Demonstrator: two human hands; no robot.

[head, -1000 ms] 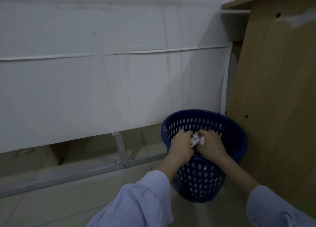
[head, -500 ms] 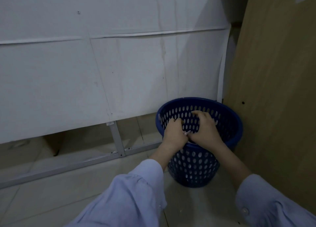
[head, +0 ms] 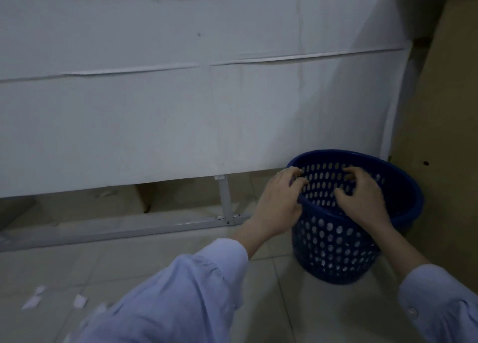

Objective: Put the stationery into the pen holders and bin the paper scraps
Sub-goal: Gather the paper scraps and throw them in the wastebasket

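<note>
Logged bin (head: 333, 242) as dark blue, pierced all round with rows of oval holes. Behind bin: panel (head: 155, 123) white with faint vertical streaks, crossed by one thin white strip (head: 129, 70). Right of bin: board (head: 445, 110) light brown, wood-toned. Under and left of bin: floor (head: 155, 252) pale beige tile, thin grout lines; scraps (head: 80, 301) white. Near side of bin: sleeves (head: 181, 304) plain light blue.

Bin (head: 333, 242) stands before the panel (head: 181, 115), board (head: 445, 115) at its right, scraps (head: 32, 301) on floor (head: 134, 262) far left

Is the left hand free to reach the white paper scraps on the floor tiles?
Probably yes: the left hand looks empty above the blue perforated plastic bin, and open floor leads to the scraps.
</note>
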